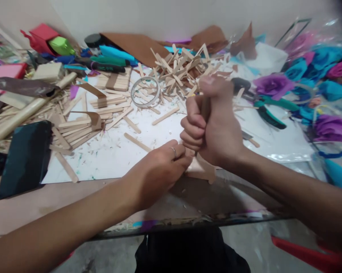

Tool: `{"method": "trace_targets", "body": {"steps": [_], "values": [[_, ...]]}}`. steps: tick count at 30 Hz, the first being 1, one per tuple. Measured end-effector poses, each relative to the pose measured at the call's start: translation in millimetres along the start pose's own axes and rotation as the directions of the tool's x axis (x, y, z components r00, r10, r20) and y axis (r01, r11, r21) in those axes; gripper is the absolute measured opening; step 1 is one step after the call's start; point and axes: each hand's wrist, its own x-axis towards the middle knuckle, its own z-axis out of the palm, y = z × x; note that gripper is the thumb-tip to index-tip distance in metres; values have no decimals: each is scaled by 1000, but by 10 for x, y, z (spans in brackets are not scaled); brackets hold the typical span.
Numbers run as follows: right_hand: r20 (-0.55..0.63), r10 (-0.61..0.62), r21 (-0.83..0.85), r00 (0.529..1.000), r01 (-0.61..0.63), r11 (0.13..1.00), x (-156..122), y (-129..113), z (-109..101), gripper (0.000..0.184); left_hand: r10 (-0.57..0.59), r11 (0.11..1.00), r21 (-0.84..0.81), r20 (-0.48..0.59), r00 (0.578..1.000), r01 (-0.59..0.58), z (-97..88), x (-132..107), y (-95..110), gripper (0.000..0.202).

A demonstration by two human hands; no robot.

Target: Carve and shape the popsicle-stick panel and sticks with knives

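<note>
cluttered bench [25, 218]; right fingers [194, 129] wrap a narrow tool [206, 108]; left fingers [182, 162] meet flat wood [203, 170], pinch unclear. likely pressing down; next calls for steadiness.

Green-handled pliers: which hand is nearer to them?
Right: the right hand is just left of the green-handled pliers; the left hand is farther left, nearer the person.

A pale, plain wall [159, 17] rises behind the far side of the surface [60, 195]. Grey floor [111, 254] shows below its near edge, with a slanting red bar [301, 251] at near right.
</note>
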Motion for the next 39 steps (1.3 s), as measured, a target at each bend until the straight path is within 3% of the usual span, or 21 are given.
{"method": "trace_targets", "body": {"steps": [5,11,19,28,35,39], "values": [[44,141,123,989,-145,982,49,-103,-153,71,145,974,176,9,989,-145,-87,45,23,24],[-25,-19,261,1000,25,965,65,-336,-378,66,224,953,212,-18,974,-215,-96,36,-27,20],[-26,-35,209,999,40,977,68,-271,-382,62,93,992,88,-35,995,-90,-177,75,-2,21],[4,16,183,1000,-16,983,-9,-285,-302,72,162,979,121,9,987,-162,-186,40,-12,21],[181,57,176,982,-90,980,-67,-226,-200,69,205,966,164,-6,979,-202,-135,17,-37,15],[305,11,131,952,-54,990,-66,-204,-244,73,220,965,154,-30,975,-213,-117,22,-61,13]]}}
